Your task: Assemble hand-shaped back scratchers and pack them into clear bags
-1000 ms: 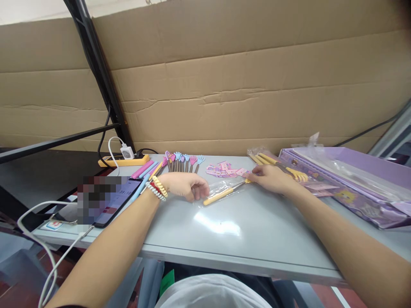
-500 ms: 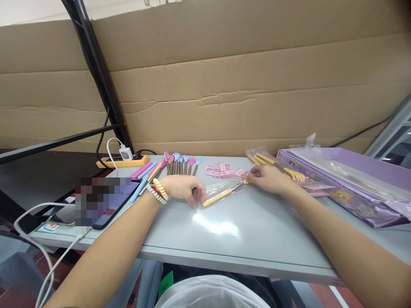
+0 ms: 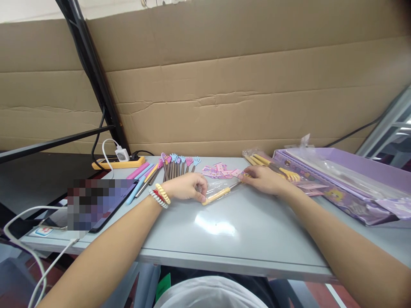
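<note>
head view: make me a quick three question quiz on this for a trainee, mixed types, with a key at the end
1. True or false: the left hand is at the handle end of the yellow-handled stick, and the right hand is near its other end.

2. Multiple choice: where does the purple box stand?
A. on the person's left
B. on the person's right
C. on the person's lap

3. Fill the gap: beyond the left hand, the row of hand-shaped heads includes pink ones and light ____ ones.

Key: 1. true; 2. B; 3. blue
</note>
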Motion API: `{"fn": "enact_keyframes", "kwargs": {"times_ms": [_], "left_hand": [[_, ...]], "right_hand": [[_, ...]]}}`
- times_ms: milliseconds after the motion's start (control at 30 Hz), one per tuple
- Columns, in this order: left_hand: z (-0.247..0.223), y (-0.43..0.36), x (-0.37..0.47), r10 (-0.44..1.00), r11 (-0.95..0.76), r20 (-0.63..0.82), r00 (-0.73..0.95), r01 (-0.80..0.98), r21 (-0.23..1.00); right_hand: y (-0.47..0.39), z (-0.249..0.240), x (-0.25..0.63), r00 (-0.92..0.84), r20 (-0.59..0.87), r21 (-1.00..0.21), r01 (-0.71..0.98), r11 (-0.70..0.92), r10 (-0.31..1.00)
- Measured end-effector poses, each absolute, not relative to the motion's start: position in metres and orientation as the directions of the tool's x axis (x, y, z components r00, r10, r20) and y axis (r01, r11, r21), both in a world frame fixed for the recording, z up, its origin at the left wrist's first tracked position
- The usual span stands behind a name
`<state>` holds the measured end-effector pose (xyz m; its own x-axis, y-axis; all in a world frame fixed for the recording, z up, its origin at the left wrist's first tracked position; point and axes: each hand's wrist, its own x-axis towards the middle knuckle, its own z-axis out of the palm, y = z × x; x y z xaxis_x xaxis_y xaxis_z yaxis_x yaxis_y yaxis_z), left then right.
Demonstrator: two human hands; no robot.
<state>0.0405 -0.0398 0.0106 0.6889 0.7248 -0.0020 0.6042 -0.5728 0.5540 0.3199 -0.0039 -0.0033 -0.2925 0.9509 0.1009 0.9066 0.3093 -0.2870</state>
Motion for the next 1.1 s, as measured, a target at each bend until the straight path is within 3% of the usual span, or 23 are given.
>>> {"fn": "enact_keyframes", "kwargs": {"times_ms": [133,400,767,933,1100], "left_hand": [[0.007,-0.038,0.043,0.782,-0.521,0.032,0.622,0.625,0.581],[0.004,-0.038,0.047,0.877,-0.341,-0.040,0.479,0.678,0.651],[0.005,-0.043,0.052,0.901,-0.414,0.206,0.383,0.608,0.678],[0.001,-0.042,0.051,0.899,-0.362,0.103,0.427,0.586,0.725],[0.003,-0.044,0.050,0.859,-0.393,0.055,0.510,0.586,0.709]], "right_hand": [[-0.003,-0.003,0.322,-0.284,0.089,-0.277,0.913,0.298,0.955],[0.000,-0.006,0.323,-0.279,0.132,-0.252,0.919,0.304,0.951],[-0.002,-0.006,0.316,-0.157,0.451,-0.363,0.867,0.341,0.879],[0.000,-0.008,0.316,-0.100,0.577,-0.424,0.812,0.401,0.811],[0.000,-0.008,0.317,-0.071,0.684,-0.407,0.789,0.460,0.726]]}}
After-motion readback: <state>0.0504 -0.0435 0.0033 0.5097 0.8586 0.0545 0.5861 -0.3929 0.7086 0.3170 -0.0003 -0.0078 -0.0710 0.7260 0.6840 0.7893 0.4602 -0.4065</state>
